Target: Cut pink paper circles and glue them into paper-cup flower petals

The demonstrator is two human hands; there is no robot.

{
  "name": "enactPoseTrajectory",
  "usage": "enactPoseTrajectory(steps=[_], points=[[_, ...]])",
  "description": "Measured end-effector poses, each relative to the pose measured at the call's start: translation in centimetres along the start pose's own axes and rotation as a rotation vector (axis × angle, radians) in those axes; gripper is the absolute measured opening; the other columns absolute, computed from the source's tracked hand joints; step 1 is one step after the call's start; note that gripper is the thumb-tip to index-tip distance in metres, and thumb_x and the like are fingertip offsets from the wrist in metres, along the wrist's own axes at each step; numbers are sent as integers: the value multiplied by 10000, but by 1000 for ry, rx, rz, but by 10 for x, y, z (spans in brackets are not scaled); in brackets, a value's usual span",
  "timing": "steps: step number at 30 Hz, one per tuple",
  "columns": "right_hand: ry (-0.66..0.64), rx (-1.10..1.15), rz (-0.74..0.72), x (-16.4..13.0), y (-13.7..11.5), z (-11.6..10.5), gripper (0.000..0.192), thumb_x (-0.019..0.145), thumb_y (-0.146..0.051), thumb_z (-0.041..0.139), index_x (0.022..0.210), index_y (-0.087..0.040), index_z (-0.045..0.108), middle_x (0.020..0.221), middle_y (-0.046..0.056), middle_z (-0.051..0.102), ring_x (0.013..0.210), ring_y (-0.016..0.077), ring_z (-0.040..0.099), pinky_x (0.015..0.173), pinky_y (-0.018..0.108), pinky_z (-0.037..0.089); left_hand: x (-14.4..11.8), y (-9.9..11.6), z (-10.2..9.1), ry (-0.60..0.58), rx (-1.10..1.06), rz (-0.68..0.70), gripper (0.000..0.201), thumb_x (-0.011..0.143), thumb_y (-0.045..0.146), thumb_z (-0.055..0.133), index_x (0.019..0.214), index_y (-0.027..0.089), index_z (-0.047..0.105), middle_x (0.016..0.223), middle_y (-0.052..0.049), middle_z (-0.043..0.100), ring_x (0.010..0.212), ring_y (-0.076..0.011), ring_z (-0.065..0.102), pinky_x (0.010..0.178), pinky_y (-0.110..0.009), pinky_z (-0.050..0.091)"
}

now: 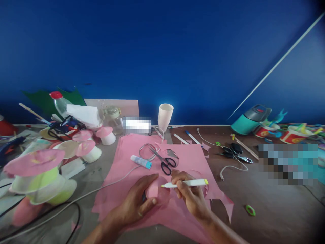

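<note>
My right hand (189, 193) pinches a white marker (188, 183) with a yellow tip and a yellow end. Its tip points left, close to a small pink paper piece (152, 190). Around that piece curl the thumb and fingers of my left hand (137, 198); its full shape is partly hidden by the hand. Both hands are over stacked pink paper sheets (122, 159). Just beyond them lie black-handled scissors (165, 162) and a glue stick (141, 162) with a blue cap. A clear ring-shaped item (147, 151) lies beside the scissors.
Cups with pink paper tops (87, 150) crowd the left side. White stacked cups (165, 117) stand against the blue wall. A white cable (106, 184) crosses the paper. Pliers (241, 156), a teal flask (250, 120) and red paper cups (266, 129) are on the right.
</note>
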State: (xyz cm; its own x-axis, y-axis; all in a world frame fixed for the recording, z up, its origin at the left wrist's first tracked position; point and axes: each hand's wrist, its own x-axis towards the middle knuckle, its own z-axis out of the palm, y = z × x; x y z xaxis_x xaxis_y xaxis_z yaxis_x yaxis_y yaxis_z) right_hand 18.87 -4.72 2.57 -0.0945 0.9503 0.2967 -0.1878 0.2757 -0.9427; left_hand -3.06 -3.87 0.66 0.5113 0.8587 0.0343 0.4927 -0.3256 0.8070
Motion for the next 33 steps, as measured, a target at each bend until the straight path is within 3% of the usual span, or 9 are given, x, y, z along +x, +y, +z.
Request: enactPoseTrajectory(steps=[24, 33], points=[[39, 23, 47, -1, 4, -2, 348, 954, -454, 527, 710, -208, 558, 532, -69, 403, 464, 91, 313, 503, 252, 284, 0, -1, 0, -3, 16, -3, 719, 893, 638, 481, 1402, 130, 499, 1458, -202, 515, 1337, -345, 500, 1112, -497, 418], [-9, 22, 33, 0, 2, -1, 315, 959, -410, 520, 707, -230, 581, 543, -52, 400, 513, 131, 333, 510, 275, 291, 0, 1, -1, -7, 8, 9, 723, 889, 644, 487, 1405, 137, 498, 1447, -200, 528, 1327, -327, 514, 1103, -464, 434]])
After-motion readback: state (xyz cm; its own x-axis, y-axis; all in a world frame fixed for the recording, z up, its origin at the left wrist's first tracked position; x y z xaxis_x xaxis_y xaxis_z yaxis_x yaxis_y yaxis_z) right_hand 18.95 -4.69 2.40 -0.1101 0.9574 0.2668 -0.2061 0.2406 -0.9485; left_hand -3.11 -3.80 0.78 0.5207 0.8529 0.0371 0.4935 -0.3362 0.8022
